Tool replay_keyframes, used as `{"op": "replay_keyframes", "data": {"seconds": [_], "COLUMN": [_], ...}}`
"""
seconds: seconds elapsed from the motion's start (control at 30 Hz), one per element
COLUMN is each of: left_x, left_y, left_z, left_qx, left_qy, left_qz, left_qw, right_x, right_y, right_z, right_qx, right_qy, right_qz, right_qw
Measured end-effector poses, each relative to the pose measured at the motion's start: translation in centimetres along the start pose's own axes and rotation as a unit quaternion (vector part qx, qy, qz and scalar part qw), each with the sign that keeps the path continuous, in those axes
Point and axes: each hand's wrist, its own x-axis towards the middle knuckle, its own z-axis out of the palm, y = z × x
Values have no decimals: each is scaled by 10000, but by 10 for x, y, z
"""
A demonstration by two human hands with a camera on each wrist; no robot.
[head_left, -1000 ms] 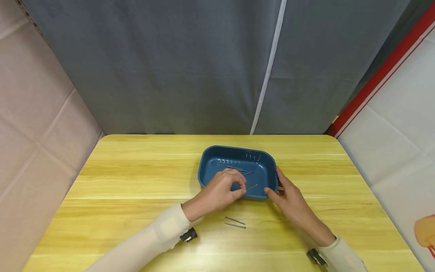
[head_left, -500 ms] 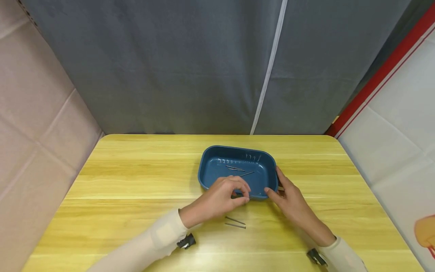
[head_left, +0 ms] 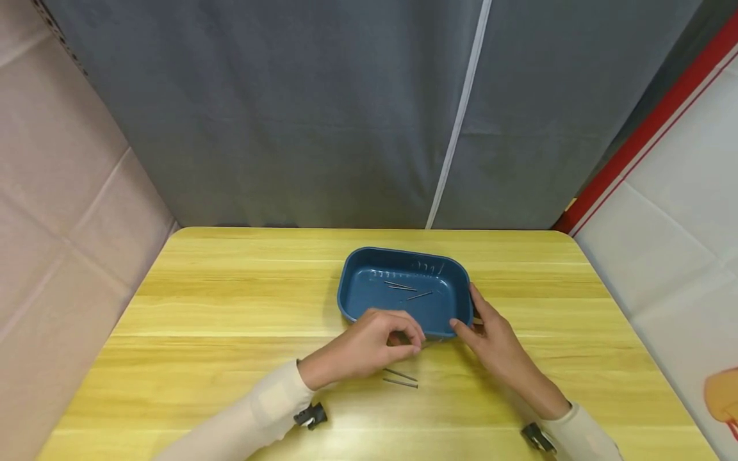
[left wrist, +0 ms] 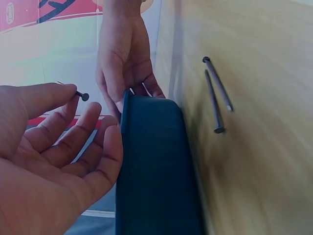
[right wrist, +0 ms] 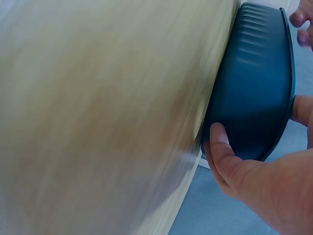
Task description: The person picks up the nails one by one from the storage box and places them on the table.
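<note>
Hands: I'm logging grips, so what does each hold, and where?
Left hand pinches a nail near its head; right hand grips the tray's near-right corner.

I can read no text, label, brand or number anywhere. The panel [head_left: 680,211] to the right of the table [head_left: 230,301] carries only a red stripe and part of a coloured drawing; in my left wrist view its dark strokes [left wrist: 54,10] are too cropped to read.
</note>
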Motion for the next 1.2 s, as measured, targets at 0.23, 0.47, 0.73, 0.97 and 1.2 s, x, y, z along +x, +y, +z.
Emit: {"op": "replay_keyframes", "data": {"seconds": [0.23, 0.47, 0.73, 0.97, 1.2], "left_x": [-5, -8, -12, -18, -24], "left_y": [-6, -8, -13, -16, -16], "left_z": [4, 6, 16, 23, 27], "left_qx": [31, 512, 674, 883, 1405], "left_qy": [-207, -258, -376, -355, -468], "left_qz": [60, 290, 483, 300, 234], "left_qw": [9998, 9979, 9959, 9950, 9887], "right_x": [0, 0, 0, -1, -1], "right_y": [1, 0, 2, 2, 2], "right_z": [0, 0, 0, 0, 0], "right_qx": [41, 50, 114, 172, 143], "right_qy": [-4, -11, -34, -45, -33], "right_qz": [-23, -13, 21, 37, 45], "right_qw": [10000, 10000, 9999, 9998, 9999]}}
